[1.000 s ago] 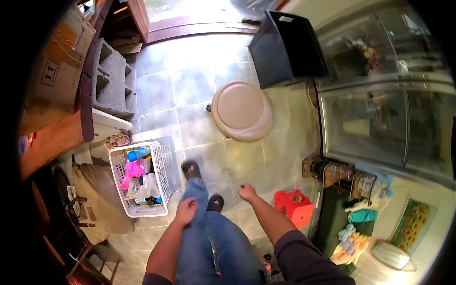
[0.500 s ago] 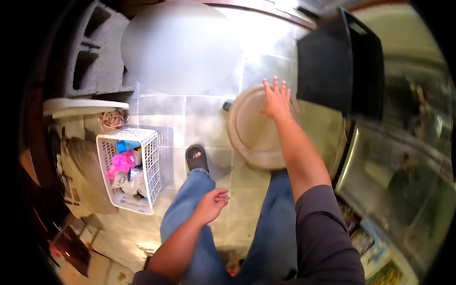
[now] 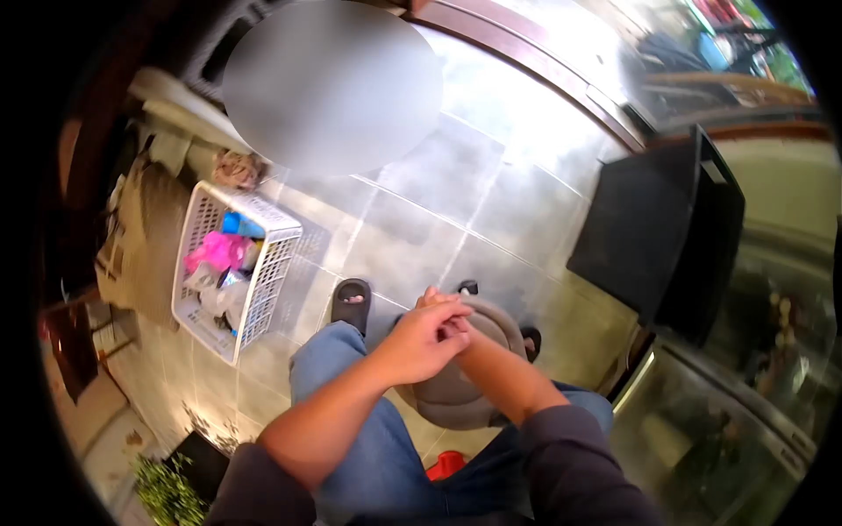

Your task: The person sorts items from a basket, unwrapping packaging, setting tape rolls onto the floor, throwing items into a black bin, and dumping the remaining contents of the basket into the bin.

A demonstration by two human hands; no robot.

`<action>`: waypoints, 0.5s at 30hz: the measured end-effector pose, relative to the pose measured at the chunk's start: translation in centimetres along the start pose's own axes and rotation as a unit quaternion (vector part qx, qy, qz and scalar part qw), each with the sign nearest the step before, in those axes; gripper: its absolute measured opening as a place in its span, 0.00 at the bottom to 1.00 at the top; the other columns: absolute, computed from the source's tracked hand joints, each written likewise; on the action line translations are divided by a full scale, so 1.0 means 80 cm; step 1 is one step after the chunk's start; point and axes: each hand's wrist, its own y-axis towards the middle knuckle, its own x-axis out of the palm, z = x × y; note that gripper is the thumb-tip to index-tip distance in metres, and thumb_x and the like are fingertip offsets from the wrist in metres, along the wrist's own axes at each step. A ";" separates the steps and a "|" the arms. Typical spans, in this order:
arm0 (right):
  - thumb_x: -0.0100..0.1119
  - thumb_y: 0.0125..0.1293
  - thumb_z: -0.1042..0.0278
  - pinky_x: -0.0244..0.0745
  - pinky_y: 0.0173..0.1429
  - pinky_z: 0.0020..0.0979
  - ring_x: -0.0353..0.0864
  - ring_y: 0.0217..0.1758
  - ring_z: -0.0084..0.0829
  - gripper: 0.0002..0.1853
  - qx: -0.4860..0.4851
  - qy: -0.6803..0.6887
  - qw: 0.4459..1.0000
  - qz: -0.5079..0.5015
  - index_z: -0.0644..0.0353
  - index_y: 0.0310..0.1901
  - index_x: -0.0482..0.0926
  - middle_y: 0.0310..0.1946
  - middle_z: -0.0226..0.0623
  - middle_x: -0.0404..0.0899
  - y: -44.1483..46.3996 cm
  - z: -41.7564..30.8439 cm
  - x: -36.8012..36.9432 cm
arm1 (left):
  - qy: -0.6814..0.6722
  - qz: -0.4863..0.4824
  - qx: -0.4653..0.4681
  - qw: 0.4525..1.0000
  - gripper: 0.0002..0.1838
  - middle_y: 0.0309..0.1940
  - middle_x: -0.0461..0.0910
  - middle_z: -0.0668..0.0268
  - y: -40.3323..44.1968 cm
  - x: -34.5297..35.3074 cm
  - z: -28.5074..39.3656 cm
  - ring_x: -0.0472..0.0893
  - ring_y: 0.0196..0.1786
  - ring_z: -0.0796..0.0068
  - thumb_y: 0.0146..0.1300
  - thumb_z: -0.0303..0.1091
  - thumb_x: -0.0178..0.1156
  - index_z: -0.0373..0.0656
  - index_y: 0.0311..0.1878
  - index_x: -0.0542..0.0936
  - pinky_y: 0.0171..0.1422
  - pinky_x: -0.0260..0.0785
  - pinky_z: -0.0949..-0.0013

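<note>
My left hand (image 3: pixel 423 344) lies across my right wrist, its fingers curled against it. Behind it, my right hand (image 3: pixel 432 300) shows only in part, and most of its fingers are hidden. Both hands are above a round grey-beige padded stool (image 3: pixel 447 396) between my knees. Dark casters (image 3: pixel 468 287) show at the stool's far side. My forearms hide part of its seat.
To the left stands a white plastic basket (image 3: pixel 279 230) with a pink bag (image 3: pixel 219 252) and other items. A black bin-like box (image 3: pixel 636 232) stands right, beside a glass tank (image 3: pixel 702 421). A potted plant (image 3: pixel 167 495) is lower left. A grey blur covers the upper middle.
The stool has come closer, between my knees. My right hand has drawn back from over its seat, and my left hand has moved onto my right wrist. The view has turned.
</note>
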 end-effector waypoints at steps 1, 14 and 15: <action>0.56 0.69 0.63 0.75 0.53 0.66 0.87 0.47 0.48 0.12 -0.021 0.023 0.999 -0.024 0.55 0.47 0.86 0.48 0.48 0.80 0.002 -0.016 0.017 | 0.058 -0.015 -0.018 0.998 0.21 0.44 0.86 0.54 0.009 -0.006 0.008 0.86 0.45 0.58 0.62 0.33 0.67 0.37 0.58 0.82 0.55 0.76 0.57; 0.61 0.69 0.57 0.70 0.66 0.55 0.80 0.60 0.48 0.19 -0.139 0.042 0.976 -0.162 0.57 0.56 0.82 0.58 0.48 0.79 0.074 -0.054 0.226 | 0.261 -0.043 0.071 0.962 0.14 0.47 0.82 0.51 -0.016 -0.022 0.001 0.81 0.55 0.47 0.60 0.33 0.62 0.37 0.48 0.81 0.57 0.76 0.50; 0.61 0.69 0.56 0.69 0.67 0.54 0.79 0.61 0.48 0.19 -0.139 0.040 0.977 -0.158 0.57 0.57 0.82 0.59 0.48 0.79 0.084 -0.050 0.236 | 0.272 -0.046 0.091 0.957 0.15 0.47 0.82 0.50 -0.017 -0.018 -0.003 0.82 0.53 0.46 0.59 0.32 0.62 0.37 0.48 0.81 0.56 0.76 0.50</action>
